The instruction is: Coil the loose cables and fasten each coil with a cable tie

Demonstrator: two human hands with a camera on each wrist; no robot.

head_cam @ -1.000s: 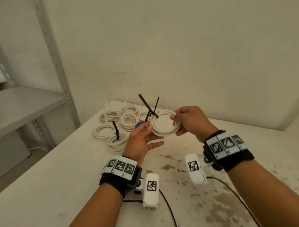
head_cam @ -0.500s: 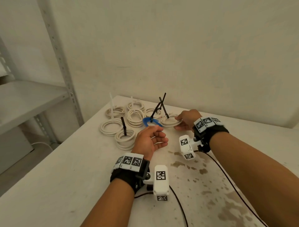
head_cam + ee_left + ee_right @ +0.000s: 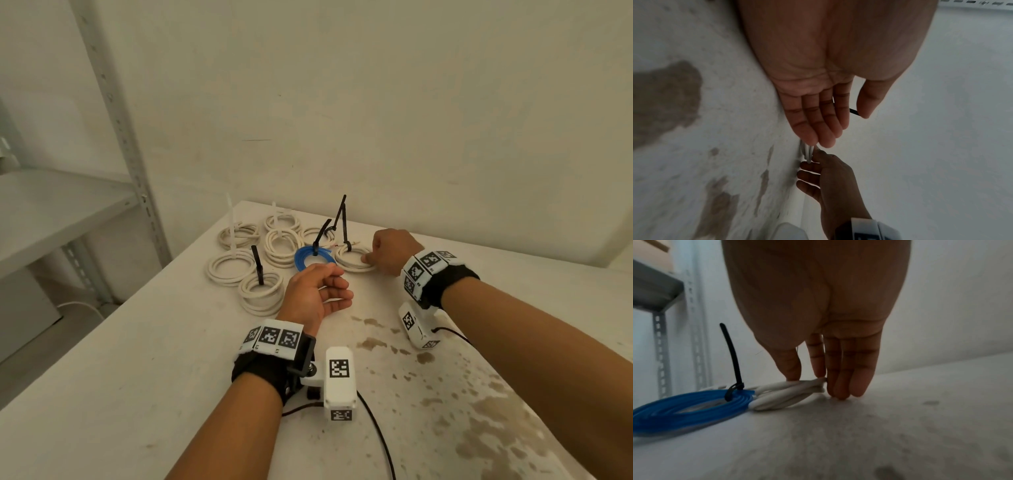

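Just lowered from mid-air: tied white coil (image 3: 354,259) now on the surface (image 3: 137,359), centre frame beside the blue coil (image 3: 310,257), right hand (image 3: 394,250) still pinching its rim. Left hand (image 3: 317,296) off, relaxed, empty. Probably one more coil finished.

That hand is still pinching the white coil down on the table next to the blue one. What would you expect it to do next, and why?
Probably let go. The white coil already lies flat on the table beside the blue coil, with a black cable tie fastened round it. The right hand pinches only its near edge, and the left hand hangs open, holding nothing. Releasing and drawing back looks like the natural next step.
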